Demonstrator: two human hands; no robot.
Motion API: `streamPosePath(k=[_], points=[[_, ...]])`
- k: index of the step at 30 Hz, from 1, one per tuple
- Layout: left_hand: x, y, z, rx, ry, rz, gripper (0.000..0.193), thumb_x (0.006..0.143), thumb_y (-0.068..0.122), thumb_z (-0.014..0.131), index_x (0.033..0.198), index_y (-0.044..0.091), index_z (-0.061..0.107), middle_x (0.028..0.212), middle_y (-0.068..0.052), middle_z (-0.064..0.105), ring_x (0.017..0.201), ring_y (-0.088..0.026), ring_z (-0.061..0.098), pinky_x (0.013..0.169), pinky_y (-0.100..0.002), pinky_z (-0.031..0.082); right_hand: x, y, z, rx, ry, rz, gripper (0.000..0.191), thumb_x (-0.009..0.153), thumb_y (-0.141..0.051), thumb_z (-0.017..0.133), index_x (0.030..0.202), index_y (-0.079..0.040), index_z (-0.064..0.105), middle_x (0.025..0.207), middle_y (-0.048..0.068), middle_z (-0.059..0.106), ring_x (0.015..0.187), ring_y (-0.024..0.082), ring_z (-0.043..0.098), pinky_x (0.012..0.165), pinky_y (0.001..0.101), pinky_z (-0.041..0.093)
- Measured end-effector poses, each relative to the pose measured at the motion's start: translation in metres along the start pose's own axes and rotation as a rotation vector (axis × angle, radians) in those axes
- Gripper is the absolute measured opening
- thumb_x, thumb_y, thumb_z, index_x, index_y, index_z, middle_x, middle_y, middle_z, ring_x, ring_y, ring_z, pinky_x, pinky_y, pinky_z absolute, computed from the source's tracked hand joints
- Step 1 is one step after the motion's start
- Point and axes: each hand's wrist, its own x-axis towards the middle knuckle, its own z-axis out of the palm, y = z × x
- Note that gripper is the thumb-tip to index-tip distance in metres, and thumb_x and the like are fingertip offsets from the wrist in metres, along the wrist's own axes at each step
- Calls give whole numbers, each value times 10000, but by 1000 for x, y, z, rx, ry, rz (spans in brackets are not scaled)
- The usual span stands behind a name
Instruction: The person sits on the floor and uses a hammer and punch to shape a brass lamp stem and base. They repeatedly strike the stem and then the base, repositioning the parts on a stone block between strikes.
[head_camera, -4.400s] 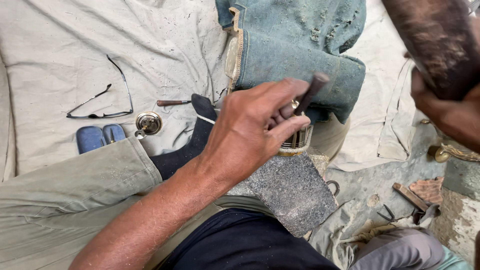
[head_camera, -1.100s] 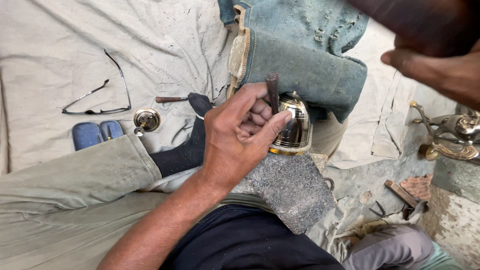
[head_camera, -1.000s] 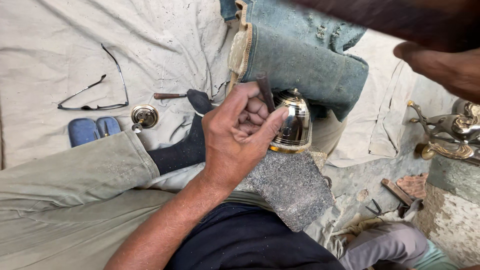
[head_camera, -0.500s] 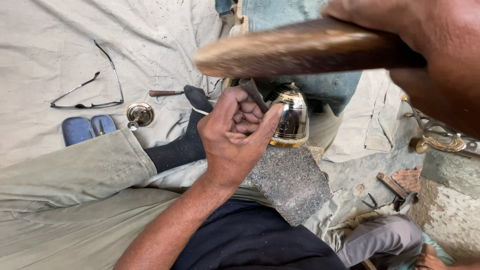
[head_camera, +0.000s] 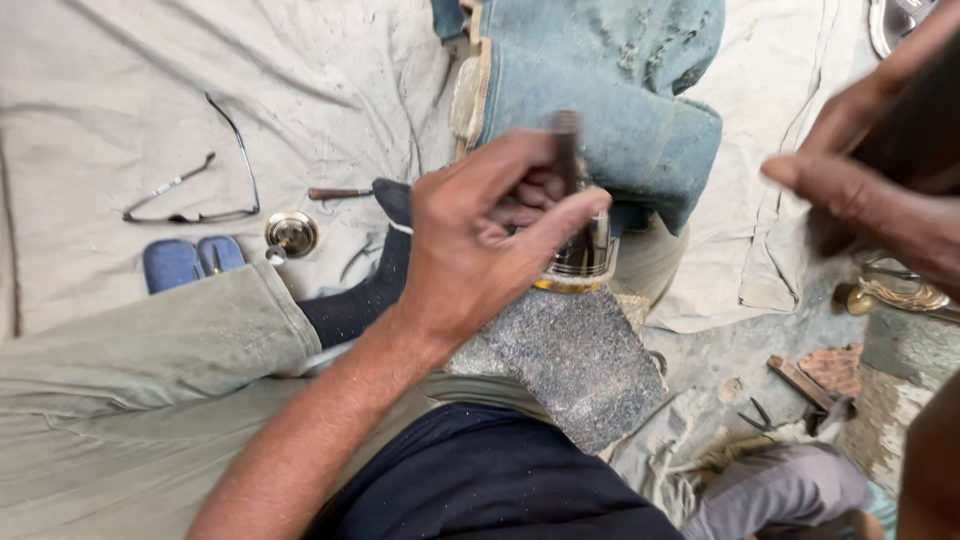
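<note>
The left hand (head_camera: 480, 240) is curled tight around a thin dark metal punch (head_camera: 567, 150), thumb and fingers pinching it so that its long axis stands nearly upright, the top end poking out above the knuckles. The lower end of the tool goes down behind the fingers onto a shiny rounded brass-and-silver vessel (head_camera: 585, 262), which sits on the far edge of a rough grey stone block (head_camera: 570, 360) resting in the person's lap. So the piece lies directly under and just right of the left hand, touching it or nearly so.

The right hand (head_camera: 880, 200) is up at the right side, blurred, well apart from the vessel and higher than it. It seems closed around something dark, though I cannot tell for sure (the blur swallows it).

Room is tight on the far side, where a folded blue padded cloth (head_camera: 620, 90) crowds just beyond the punch. To the left, on the pale cloth, lie wire-framed spectacles (head_camera: 190, 190), a small round brass lid (head_camera: 291, 233) and a blue pair of slippers (head_camera: 190, 262).
</note>
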Motion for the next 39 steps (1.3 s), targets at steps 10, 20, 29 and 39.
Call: streamPosePath(k=[10, 20, 29, 39], points=[[80, 12, 18, 227, -779, 113, 432, 745, 180, 847, 1147, 121, 700, 932, -50, 787, 822, -195, 771, 696, -368, 605, -64, 41, 129, 782, 256, -369, 315, 766, 69, 791, 1006, 9, 596, 834, 93, 686, 689, 147, 692, 554, 312, 603], [98, 29, 23, 415, -1042, 153, 487, 840, 112, 740, 1307, 232, 674, 878, -72, 772, 796, -294, 747, 660, -449, 568, -72, 43, 190, 524, 772, -431, 209, 916, 119, 763, 998, -9, 619, 923, 49, 676, 846, 102, 656, 819, 234, 557], [102, 33, 22, 406, -1082, 208, 305, 892, 95, 642, 1165, 206, 719, 751, -80, 735, 684, -290, 728, 557, -461, 535, -82, 22, 167, 360, 849, -270, 295, 758, 121, 776, 987, 13, 625, 808, 109, 614, 694, 192, 608, 648, 369, 530], [75, 12, 4, 263, -707, 229, 399, 821, 210, 803, 1191, 113, 691, 863, -59, 753, 787, -212, 718, 678, -395, 583, -81, 26, 110, 120, 594, -340, 290, 865, 49, 761, 1131, 3, 656, 831, 107, 676, 710, 152, 676, 673, 284, 575]])
